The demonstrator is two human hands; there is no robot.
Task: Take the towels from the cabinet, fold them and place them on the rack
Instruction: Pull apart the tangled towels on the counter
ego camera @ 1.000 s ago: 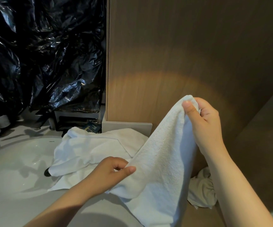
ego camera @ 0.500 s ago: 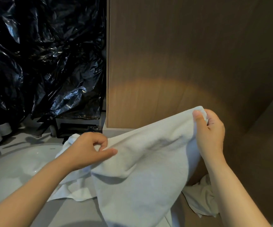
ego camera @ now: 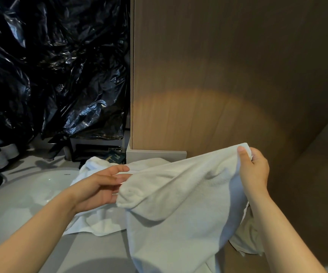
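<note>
No legible txt; gold print on dark packet (ego camera: 114, 157) too blurred

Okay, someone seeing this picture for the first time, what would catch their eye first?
The white towel stretched across the middle, its upper corner pinched by the right hand at right, while the left hand, fingers straight, meets its bunched edge at centre. Behind, crinkled black plastic fills the upper left, and a warm patch of light glows on the wooden panel.
</note>
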